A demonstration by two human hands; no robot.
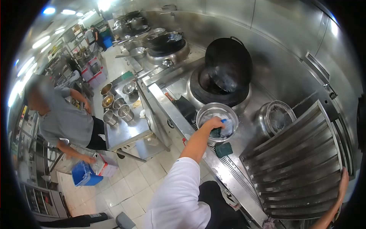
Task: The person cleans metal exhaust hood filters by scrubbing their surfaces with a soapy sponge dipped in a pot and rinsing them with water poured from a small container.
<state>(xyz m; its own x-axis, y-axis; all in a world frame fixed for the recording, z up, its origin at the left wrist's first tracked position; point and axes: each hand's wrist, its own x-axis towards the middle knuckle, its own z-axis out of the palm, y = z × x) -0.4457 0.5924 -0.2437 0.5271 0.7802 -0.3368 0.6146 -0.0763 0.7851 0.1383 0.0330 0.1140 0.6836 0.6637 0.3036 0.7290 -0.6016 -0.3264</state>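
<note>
My left hand [216,123] reaches into a steel basin [235,114] of whitish, sudsy water, its fingers closed on a dark green scouring pad [215,133]. Beside the fingers in the basin lies something pale with a bit of blue, which I cannot make out. At the right edge, my right hand [344,179] grips the side of a large ribbed metal hood filter [293,164], which leans tilted on the steel counter. Another dark green pad [223,150] lies just below the basin at the counter's front.
Behind the basin a black wok [228,63] stands tilted over a burner [194,89]. A round steel pot [280,116] is near the filter. Left, a co-worker [68,118] stands by a steel table [133,134] with several metal pots, above a blue bin [84,173].
</note>
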